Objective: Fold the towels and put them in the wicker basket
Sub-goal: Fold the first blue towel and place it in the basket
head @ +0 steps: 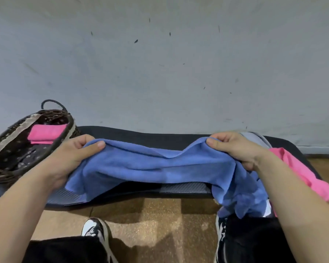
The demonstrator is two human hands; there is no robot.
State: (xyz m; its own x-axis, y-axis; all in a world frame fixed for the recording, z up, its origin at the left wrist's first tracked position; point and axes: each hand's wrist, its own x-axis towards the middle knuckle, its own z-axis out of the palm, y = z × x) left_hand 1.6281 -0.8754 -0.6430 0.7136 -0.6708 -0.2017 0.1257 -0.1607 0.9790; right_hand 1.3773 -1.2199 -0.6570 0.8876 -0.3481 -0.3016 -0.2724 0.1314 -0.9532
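Over bench (179, 138): both hands (72, 158) (235, 149) grip blue towel (150, 164).

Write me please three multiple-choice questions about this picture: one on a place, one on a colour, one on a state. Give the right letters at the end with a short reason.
1. Where does the folded pink towel lie?
A. inside the wicker basket
B. on the floor
C. over a shoe

2. What colour is the held towel?
A. green
B. blue
C. white

3. In what state is the held towel?
A. folded into a neat square
B. spread out, unfolded, between the left hand and the right hand
C. lying flat in the basket

Answers:
1 A, since the pink fold shows within the basket's rim.
2 B, since the cloth between the hands is plainly blue.
3 B, since each hand grips one end and the middle sags loose.
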